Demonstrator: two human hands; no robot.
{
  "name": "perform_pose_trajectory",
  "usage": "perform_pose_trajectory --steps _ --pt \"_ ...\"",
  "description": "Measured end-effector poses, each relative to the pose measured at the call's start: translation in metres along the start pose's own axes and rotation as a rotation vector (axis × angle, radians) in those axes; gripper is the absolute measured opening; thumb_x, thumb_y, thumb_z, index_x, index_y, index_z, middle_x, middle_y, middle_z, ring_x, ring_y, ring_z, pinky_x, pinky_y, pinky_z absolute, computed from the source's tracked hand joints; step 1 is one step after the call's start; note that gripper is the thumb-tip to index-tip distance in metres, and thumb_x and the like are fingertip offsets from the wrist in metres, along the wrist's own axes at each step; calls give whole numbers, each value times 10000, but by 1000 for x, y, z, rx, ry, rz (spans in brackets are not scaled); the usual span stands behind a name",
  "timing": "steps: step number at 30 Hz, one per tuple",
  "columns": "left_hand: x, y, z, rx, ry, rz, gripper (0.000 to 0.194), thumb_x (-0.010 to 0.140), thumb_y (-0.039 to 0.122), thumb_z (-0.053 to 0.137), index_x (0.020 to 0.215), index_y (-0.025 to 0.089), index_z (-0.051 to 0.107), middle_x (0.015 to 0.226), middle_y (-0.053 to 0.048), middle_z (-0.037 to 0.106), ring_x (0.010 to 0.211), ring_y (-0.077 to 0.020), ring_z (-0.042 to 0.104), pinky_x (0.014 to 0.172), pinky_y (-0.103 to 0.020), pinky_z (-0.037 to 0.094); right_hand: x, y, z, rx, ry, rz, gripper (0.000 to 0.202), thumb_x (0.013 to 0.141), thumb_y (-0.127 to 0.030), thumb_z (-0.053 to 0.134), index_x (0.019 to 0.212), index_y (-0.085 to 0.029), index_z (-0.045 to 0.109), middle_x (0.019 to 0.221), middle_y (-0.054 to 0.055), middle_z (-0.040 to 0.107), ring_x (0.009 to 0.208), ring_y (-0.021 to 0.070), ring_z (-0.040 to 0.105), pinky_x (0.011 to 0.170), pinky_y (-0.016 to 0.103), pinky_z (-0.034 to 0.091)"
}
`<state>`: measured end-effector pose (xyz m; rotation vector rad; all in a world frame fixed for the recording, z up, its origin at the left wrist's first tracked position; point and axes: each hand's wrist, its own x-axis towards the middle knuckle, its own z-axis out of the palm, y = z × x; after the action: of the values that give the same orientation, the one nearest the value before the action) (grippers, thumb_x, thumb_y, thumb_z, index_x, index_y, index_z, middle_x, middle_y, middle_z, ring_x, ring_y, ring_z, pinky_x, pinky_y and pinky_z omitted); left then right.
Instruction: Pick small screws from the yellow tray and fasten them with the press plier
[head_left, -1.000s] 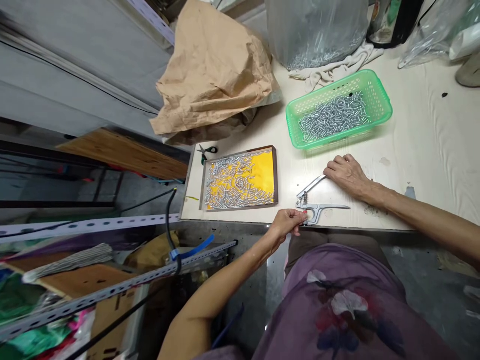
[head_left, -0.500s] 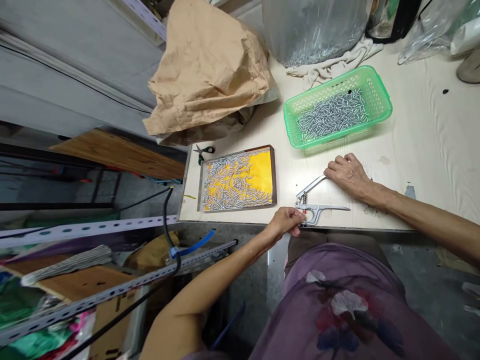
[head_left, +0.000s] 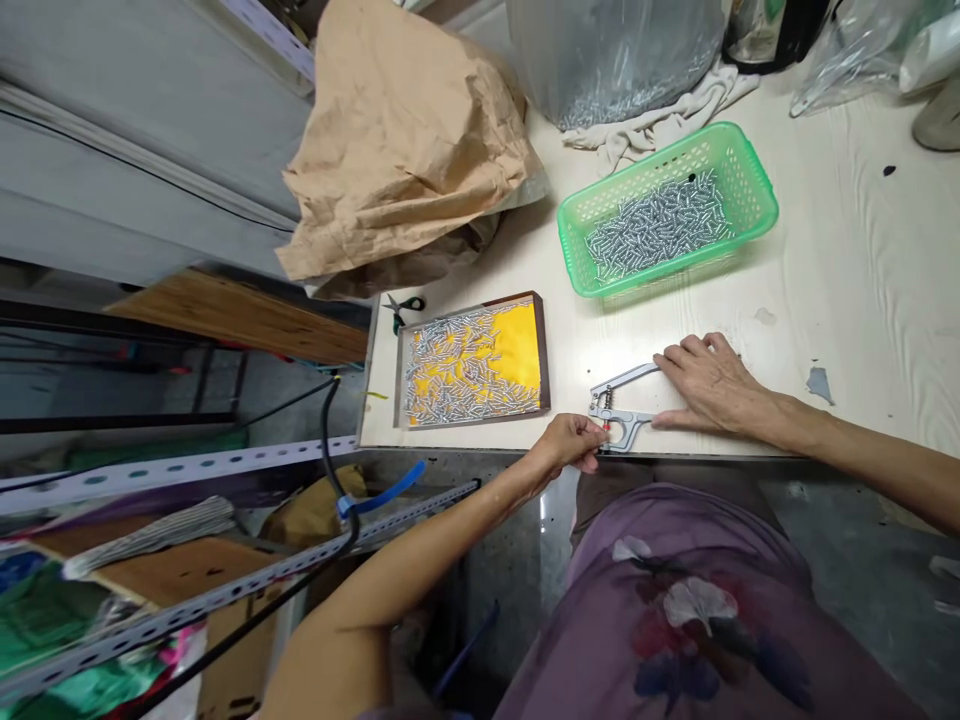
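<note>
Grey metal hand pliers (head_left: 624, 416) with a coil spring between their handles lie at the table's front edge. My right hand (head_left: 709, 385) spans them, fingers on the upper handle and thumb on the lower one; the handles stand apart. My left hand (head_left: 574, 440) is pinched closed at the jaw end, beside a small red part. Whatever its fingertips hold is hidden. To the left lies a shallow tray (head_left: 545, 355) with a yellow bottom, strewn with small silvery metal pieces (head_left: 457, 385). Behind the pliers, a green plastic basket (head_left: 761, 215) contains many similar pieces (head_left: 660, 225).
Black-handled scissors (head_left: 405, 305) lie by the tray's far left corner. Crumpled brown paper (head_left: 412, 140) stands behind it. Farther back are a clear plastic bag (head_left: 615, 60) with metal pieces and a white cloth (head_left: 667, 120). The table's front edge runs just before my body.
My right hand has come down and closer to the pliers, its thumb now on the lower handle. The upper handle has dropped a little. My left hand stays at the jaw.
</note>
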<state>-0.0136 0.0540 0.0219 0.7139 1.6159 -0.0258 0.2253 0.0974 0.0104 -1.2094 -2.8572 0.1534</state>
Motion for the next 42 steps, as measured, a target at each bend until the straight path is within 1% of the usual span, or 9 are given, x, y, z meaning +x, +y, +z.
perform_pose_trajectory --steps 3,8,13,17,22,29,32,38,42 --pt "0 1 0 15 -10 0 194 799 260 742 775 108 624 407 69 516 346 -68 527 422 -144 433 -9 -5 1 13 -11 5 729 758 -718 582 1121 -86 586 1029 172 634 917 298 462 767 390 229" --pt "-6 -3 -2 195 65 94 203 839 309 685 785 119 641 471 52 530 416 -93 557 489 -191 456 -18 -15 7 20 35 47 512 838 -518 600 1137 -102 582 1016 156 635 912 289 472 774 390 237" --pt "-11 0 7 672 454 709 214 848 353 669 937 159 662 911 -69 684 854 -197 648 778 -315 517 -13 -19 6 4 67 9 427 846 -472 606 1066 -106 611 964 144 641 901 283 483 777 392 251" --pt "2 18 25 1008 480 1000 562 801 368 725 1270 138 520 1318 -158 558 1189 -291 508 939 -410 473 -2 -19 2 -39 79 -15 428 833 -466 640 1070 -110 618 956 126 647 909 274 491 811 395 260" --pt "18 38 29 1193 438 991 522 856 331 656 1288 95 480 1215 -155 587 1060 -278 523 896 -408 460 11 -17 2 -68 39 -30 435 808 -439 700 1056 -87 636 924 117 649 885 258 503 780 361 278" --pt "24 40 24 1095 413 1002 194 917 311 579 1038 160 602 945 -70 607 963 -229 521 813 -354 486 22 -15 5 45 -17 -19 181 934 -240 534 886 -132 671 791 90 630 778 213 498 660 329 262" --pt "24 41 25 1079 405 980 195 948 327 527 954 159 626 896 -71 607 942 -224 525 787 -337 484 23 -16 8 73 -37 -28 193 936 -192 513 835 -156 675 743 73 622 737 202 494 646 325 257" --pt "29 42 23 1050 424 1009 207 947 321 526 1033 157 621 947 -83 638 961 -230 542 818 -360 501 21 -17 8 44 14 21 216 939 -293 536 879 -147 684 777 89 646 764 214 514 666 322 281" --pt "39 31 23 965 488 1098 382 913 323 585 1248 151 520 1222 -138 609 1110 -258 548 946 -452 498 22 -2 -2 52 24 -8 389 866 -461 627 1048 -119 651 925 125 671 847 237 526 716 321 320"
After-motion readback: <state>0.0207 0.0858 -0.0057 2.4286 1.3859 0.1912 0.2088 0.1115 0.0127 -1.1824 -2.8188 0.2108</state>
